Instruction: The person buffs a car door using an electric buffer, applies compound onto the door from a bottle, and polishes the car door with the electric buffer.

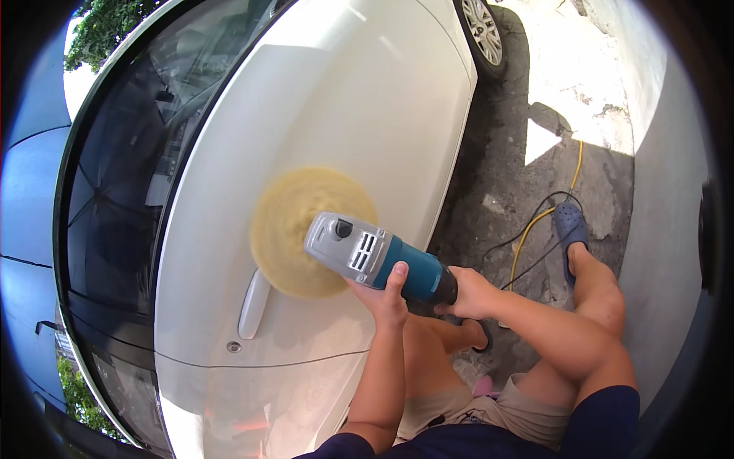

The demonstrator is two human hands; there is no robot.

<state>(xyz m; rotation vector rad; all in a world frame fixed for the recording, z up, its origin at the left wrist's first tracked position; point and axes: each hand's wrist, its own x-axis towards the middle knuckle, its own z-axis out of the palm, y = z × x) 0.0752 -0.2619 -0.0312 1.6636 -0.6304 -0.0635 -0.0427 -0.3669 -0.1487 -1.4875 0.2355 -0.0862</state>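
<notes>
My left hand and right hand grip a teal-and-silver polisher, its yellow pad blurred on the white car door near the door handle; I judge buffing underway, finished and remaining paint indistinguishable.

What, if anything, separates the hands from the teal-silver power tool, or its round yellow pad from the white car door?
Nothing visible: the left hand and right hand hold the teal-silver power tool. Its round yellow pad seems to touch the white car door, though the underside is hidden.
</notes>
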